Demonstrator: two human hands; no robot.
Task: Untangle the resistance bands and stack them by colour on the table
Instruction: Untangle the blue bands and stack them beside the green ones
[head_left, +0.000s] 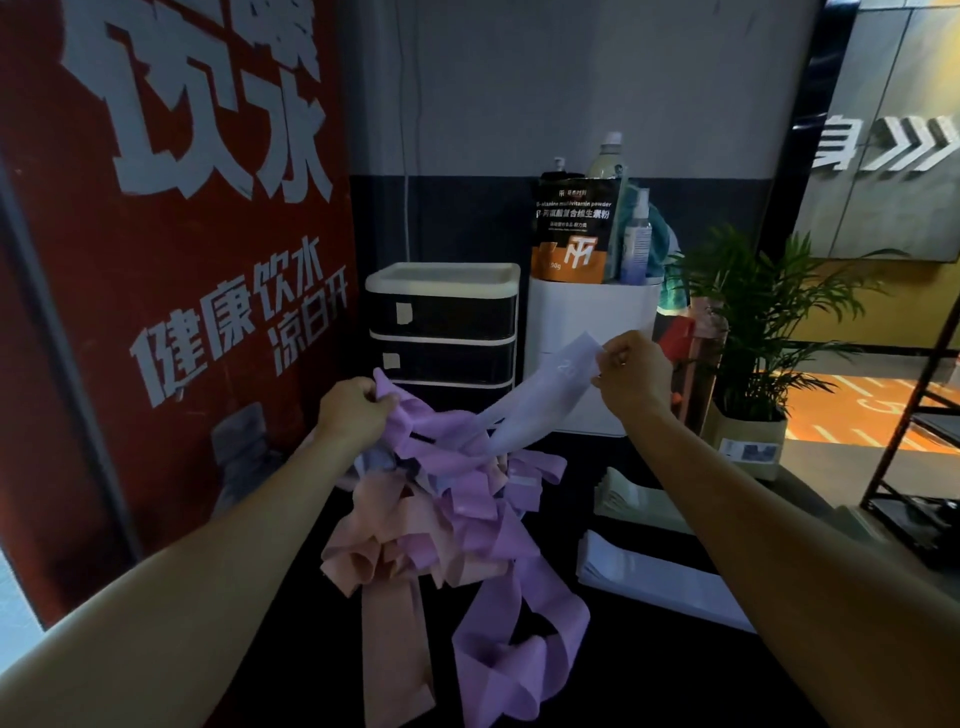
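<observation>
Nearest the camera, two bare forearms reach forward over a dark table (649, 670), and between them hangs a knotted tangle of resistance bands (457, 525): purple loops trail lowest and nearest, pink ones bunch on the left side of the mass, and a few pale blue-grey strips show near its top. The left hand (349, 413) is clenched around a purple band at the top of the tangle, holding the bunch up above the table. The right hand (635, 375), higher and to the right, pinches the end of a pale lavender band (540, 397) between thumb and fingers; this band stretches down and left from the pinch into the tangle just beside the left hand, still caught among the purple loops. On the table to the right of the tangle, under the right forearm, lie two flat stacks: a pale blue-white stack (649, 574) nearer, and a pale green stack (631, 499) just behind it. Farther back stand a black drawer unit (444, 325) with a white top and, beside it, a white bin (587, 322) holding an orange-and-black pouch (574, 228) and bottles. A potted plant (753, 332) sits at the right, and a red sign (171, 249) fills the left wall.
</observation>
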